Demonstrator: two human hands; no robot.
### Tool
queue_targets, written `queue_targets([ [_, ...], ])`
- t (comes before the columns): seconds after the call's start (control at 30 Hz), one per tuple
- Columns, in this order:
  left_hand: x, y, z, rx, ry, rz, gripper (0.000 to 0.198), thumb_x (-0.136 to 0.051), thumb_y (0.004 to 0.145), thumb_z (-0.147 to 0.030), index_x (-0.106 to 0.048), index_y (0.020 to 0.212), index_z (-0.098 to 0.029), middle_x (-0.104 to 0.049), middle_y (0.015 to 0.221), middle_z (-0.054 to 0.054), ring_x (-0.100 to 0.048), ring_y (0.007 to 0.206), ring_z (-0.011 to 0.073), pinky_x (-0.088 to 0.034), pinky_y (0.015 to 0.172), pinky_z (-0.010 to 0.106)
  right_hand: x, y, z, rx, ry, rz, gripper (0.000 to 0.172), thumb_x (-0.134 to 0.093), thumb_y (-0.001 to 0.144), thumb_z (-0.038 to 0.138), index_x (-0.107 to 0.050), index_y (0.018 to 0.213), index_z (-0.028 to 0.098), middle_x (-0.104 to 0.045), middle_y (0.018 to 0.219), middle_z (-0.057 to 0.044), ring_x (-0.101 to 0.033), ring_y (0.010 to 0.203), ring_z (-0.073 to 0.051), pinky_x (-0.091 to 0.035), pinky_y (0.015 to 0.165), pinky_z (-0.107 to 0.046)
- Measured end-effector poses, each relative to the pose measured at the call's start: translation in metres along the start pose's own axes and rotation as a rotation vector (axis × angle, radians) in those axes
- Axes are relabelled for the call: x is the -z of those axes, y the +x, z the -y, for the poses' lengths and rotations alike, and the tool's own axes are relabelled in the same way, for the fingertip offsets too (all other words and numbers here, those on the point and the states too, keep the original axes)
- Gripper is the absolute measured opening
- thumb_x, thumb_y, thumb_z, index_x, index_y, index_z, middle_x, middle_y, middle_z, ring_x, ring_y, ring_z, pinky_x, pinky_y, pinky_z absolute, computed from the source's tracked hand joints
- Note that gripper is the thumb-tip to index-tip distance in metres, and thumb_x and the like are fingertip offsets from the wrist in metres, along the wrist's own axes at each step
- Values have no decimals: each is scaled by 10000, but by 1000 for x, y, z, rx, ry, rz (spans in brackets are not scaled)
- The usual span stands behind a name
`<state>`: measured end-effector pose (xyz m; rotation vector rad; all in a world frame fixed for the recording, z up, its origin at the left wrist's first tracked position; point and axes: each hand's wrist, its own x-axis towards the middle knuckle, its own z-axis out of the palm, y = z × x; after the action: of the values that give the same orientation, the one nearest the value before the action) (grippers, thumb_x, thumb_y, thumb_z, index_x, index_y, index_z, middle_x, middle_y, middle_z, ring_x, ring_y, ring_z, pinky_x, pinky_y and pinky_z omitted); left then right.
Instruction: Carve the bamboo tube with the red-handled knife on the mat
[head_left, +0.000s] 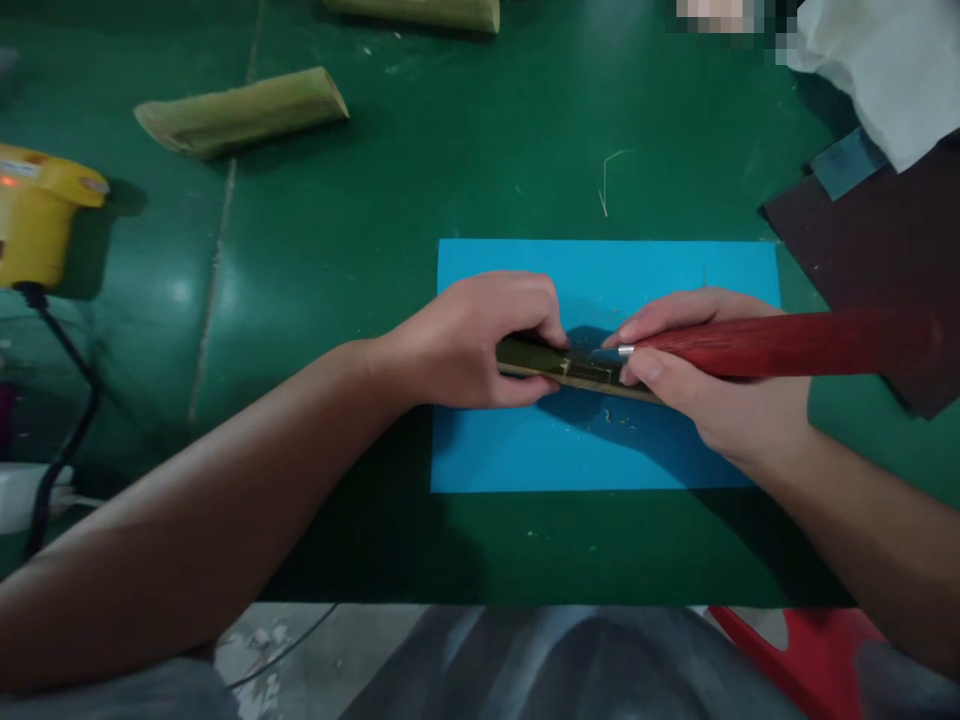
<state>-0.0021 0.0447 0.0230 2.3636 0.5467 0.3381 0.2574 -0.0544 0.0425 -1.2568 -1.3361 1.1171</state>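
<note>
Along the bottom of the frame, grey-clothed legs [525, 665] sit close under the edge of a green tabletop [375, 220]. Just beyond, right of centre: blue sheet [487, 455], probably there to guard the table and catch pale shavings [607, 416], some lying beside the work.

Over the sheet, a bamboo strip [526, 356], dark face up, light marks cut in it. Left hand [480, 335] clamps its left end, thumb one side, fingers the other, likely to stop it slipping. Right hand [731, 405] grips a red-handled tool [765, 345] low, like a pen, near the metal tip; presumably for fine control. Tip meets or nearly meets the strip; cannot tell which.

Left edge: yellow device [37, 215], cord trailing down. Right: dark sheet [862, 270], set off from the elbows' room. Upper left, farthest: bamboo length [247, 115], apparently spare stock, well apart; another [420, 10] at top edge.
</note>
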Motion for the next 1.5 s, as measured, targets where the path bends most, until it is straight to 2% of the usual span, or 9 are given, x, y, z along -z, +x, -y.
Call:
queue_targets([
  [0.13, -1, 0, 0, 26, 15, 7, 138, -792, 952, -301, -702, 1045, -253, -803, 1060, 52, -755, 1003, 228, -555, 899, 354, 3, 6, 2, -78, 66, 127, 277, -1093, 825, 533, -887, 895, 361, -887, 884, 28, -811, 689, -191, -696, 613, -324],
  [0.3, -2, 1, -1, 31, 1, 9, 129, -781, 966, -319, -697, 1035, -250, -802, 1046, 55, -752, 1001, 225, -551, 906, 350, 6, 8, -12, -46, 120, 127, 216, -1080, 857, 457, -927, 983, 372, -916, 967, 22, -867, 800, -205, -721, 692, -309],
  [0.4, -2, 1, -1, 31, -4, 9, 135, -793, 944, -299, -686, 1012, -250, -802, 1039, 50, -745, 988, 223, -548, 901, 350, 6, 7, -17, -45, 154, 153, 241, -1083, 850, 405, -935, 1039, 389, -925, 1012, 31, -881, 853, -209, -738, 738, -315],
  [0.57, -2, 2, -2, 26, -8, 2, 131, -798, 942, -269, -692, 1013, -243, -799, 1047, 54, -752, 996, 226, -552, 910, 351, 6, 9, -11, -97, 139, 163, 265, -1114, 799, 436, -929, 979, 373, -921, 980, 24, -879, 832, -217, -739, 724, -323],
  [1.07, 1, 2, -6, 73, 8, 26, 125, -781, 944, -302, -683, 997, -244, -791, 1027, 54, -736, 987, 223, -547, 903, 351, 6, 6, -14, -68, 156, 167, 220, -1076, 866, 422, -935, 1033, 392, -924, 1040, 34, -865, 874, -202, -716, 755, -325],
  [1.23, 0, 2, -6, 80, 20, 33, 132, -793, 945, -289, -689, 1009, -238, -789, 1028, 53, -742, 992, 219, -548, 903, 338, 5, 7, -12, -82, 105, 151, 255, -1079, 848, 478, -924, 1016, 365, -927, 1056, 11, -870, 906, -226, -735, 781, -350],
  [1.33, 0, 2, -4, 62, 6, 16, 130, -793, 941, -298, -694, 1008, -249, -790, 1026, 50, -749, 997, 224, -554, 902, 342, 4, 7, -12, -50, 69, 137, 197, -1044, 878, 463, -918, 1004, 378, -921, 1031, 25, -859, 865, -210, -722, 744, -334],
  [1.43, -1, 2, -3, 48, -11, 7, 131, -798, 926, -288, -703, 1010, -254, -794, 1030, 48, -753, 980, 226, -552, 890, 352, 3, 5, -11, 14, -89, 84, 128, -1007, 903, 428, -910, 983, 404, -908, 1007, 35, -836, 827, -212, -698, 701, -351],
  [1.5, -1, 2, -3, 55, -15, 7, 137, -806, 921, -283, -708, 1010, -250, -800, 1036, 49, -751, 977, 224, -548, 886, 351, 3, 2, -11, 84, -220, 48, 89, -979, 916, 432, -906, 966, 413, -902, 1005, 29, -832, 852, -237, -695, 730, -391],
])
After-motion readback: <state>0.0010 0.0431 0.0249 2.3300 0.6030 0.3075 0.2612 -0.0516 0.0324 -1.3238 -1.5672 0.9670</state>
